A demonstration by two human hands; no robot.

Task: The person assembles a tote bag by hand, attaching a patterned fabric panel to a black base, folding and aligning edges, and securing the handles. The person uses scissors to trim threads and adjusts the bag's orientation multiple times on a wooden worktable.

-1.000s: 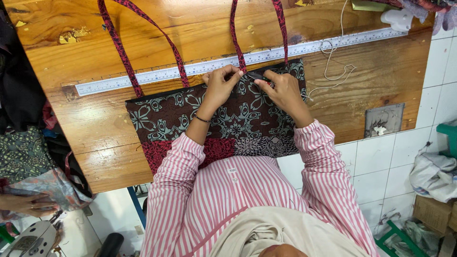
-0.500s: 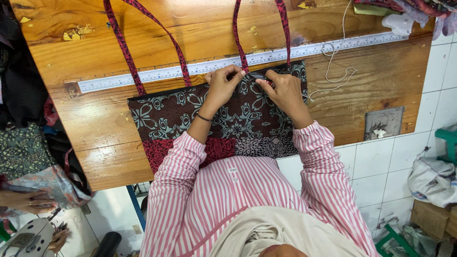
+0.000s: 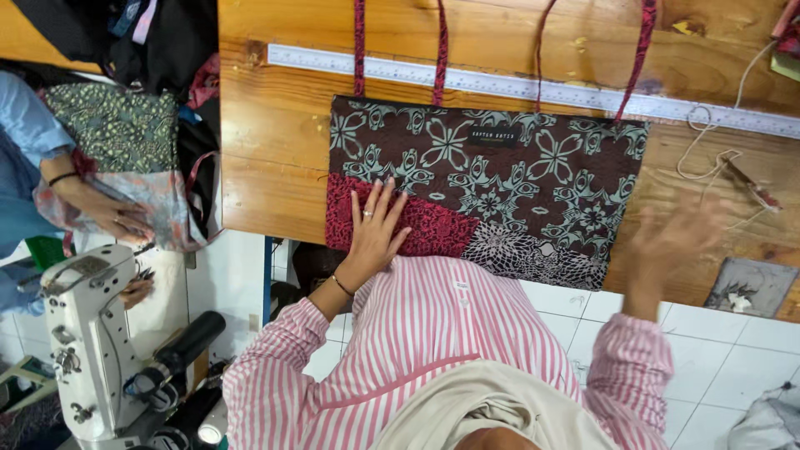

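Note:
A patchwork tote bag (image 3: 500,179) in dark brown floral, red and grey prints lies flat on the wooden table (image 3: 275,167), its two red straps (image 3: 400,50) running up over a long metal ruler (image 3: 517,86). My left hand (image 3: 375,229) rests flat, fingers spread, on the bag's red lower-left patch. Blurred with motion, my right hand (image 3: 675,242) hovers open above the table by the bag's right edge and holds nothing. My sleeves are pink-and-white striped.
A white sewing machine (image 3: 83,342) stands at lower left. Another person's hand (image 3: 112,212) holds patterned cloth at the left. A loop of string (image 3: 708,154) and a small dark tool lie right of the bag; a grey metal plate (image 3: 750,287) sits near the table's edge.
Both hands left the bag's top edge. The left hand dropped flat onto the red patch; the right swung off to the bag's right side. The view shifted left and closer.

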